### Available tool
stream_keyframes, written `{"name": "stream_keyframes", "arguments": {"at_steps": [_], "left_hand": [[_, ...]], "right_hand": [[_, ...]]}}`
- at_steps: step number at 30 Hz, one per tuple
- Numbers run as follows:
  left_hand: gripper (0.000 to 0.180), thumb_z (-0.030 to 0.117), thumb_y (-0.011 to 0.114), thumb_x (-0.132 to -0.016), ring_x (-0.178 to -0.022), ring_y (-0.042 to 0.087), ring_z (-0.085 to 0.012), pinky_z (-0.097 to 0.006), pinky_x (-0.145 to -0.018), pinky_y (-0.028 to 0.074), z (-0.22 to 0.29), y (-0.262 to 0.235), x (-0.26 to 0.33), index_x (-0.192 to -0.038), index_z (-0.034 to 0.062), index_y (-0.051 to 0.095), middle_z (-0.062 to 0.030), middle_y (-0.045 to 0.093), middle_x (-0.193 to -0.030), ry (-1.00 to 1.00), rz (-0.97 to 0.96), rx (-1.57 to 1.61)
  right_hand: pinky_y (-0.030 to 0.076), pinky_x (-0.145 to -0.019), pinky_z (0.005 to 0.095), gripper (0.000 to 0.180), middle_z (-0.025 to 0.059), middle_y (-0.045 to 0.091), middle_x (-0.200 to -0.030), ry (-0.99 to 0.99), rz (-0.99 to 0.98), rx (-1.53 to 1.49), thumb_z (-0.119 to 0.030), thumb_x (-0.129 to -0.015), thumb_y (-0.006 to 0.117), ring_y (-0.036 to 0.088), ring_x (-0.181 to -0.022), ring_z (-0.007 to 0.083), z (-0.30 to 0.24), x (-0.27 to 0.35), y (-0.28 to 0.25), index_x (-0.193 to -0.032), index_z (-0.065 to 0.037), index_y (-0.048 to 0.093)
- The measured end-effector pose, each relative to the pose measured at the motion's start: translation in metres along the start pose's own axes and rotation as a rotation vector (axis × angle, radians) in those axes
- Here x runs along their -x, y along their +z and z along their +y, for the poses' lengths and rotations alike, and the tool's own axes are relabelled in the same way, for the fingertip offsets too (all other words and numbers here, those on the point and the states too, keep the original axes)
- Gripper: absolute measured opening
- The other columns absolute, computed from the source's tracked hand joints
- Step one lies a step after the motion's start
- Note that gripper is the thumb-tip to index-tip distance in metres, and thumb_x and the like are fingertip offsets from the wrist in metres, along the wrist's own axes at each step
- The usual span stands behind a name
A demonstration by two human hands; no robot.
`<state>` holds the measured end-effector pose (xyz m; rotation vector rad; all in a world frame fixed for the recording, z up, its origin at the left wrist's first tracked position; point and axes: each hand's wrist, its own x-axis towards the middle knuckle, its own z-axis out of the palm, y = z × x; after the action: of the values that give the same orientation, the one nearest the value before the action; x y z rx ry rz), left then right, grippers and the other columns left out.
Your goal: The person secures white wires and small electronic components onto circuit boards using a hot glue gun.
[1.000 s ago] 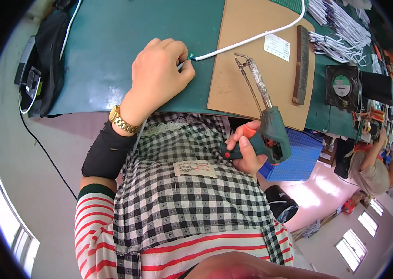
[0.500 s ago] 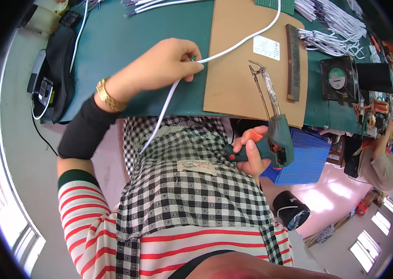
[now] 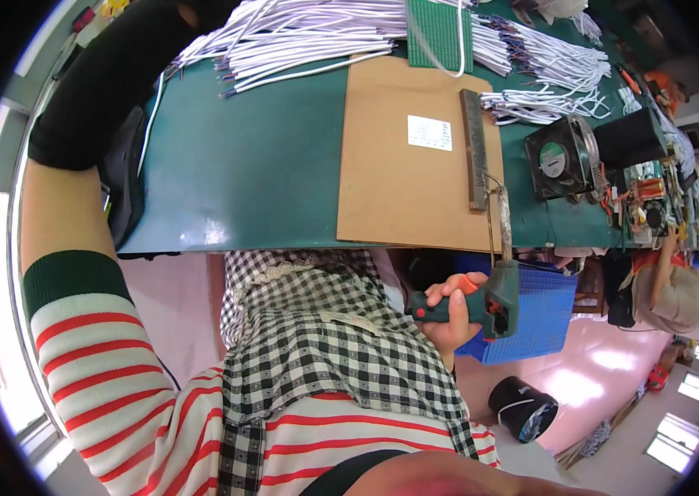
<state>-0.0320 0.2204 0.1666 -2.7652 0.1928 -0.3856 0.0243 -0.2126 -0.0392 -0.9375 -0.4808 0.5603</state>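
Grip of right hand [image 3: 447, 318] wraps soldering gun [image 3: 482, 302], tip up

light: bright daylight, windows at both lower edges | glare: pink floor | edges: fisheye bending, black rim | focus: sharp

Single head-worn fisheye view, steeply down over green workbench [image 3: 267, 174], close.

Green tabletop [image 3: 267, 174] over a glossy pink floor [image 3: 581, 372]; bright windows [image 3: 680, 446] at lower right.
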Motion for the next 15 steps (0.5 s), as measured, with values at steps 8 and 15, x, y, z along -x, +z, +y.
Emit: {"name": "stream_keyframes", "arguments": {"at_steps": [8,15], "left_hand": [[0.024,0.014,0.060,-0.073,-0.087,0.055,-0.0252,-0.039,-0.077,0.047,0.115,0.011,0.021,-0.094,0.0010,0.056,-0.0108,0.053,-0.086,0.488,0.400,0.026],[0.033,-0.008,0.051,-0.063,-0.109,0.050,-0.0358,-0.043,-0.094,0.040,0.142,0.111,0.108,-0.094,0.0018,0.052,-0.0158,0.053,-0.114,0.027,0.041,0.666]], "right_hand": [[0.046,-0.062,0.0322,0.032,0.0094,0.051,-0.081,-0.333,0.216,-0.049,-0.007,-0.084,0.050,0.051,-0.058,0.0157,-0.002,-0.007,-0.001,-0.114,-0.009,0.043],[0.046,-0.064,0.0328,0.033,0.0089,0.050,-0.082,-0.320,0.110,-0.025,-0.008,-0.084,0.049,0.051,-0.061,0.0166,-0.004,-0.007,-0.011,-0.116,-0.009,0.042]]}}
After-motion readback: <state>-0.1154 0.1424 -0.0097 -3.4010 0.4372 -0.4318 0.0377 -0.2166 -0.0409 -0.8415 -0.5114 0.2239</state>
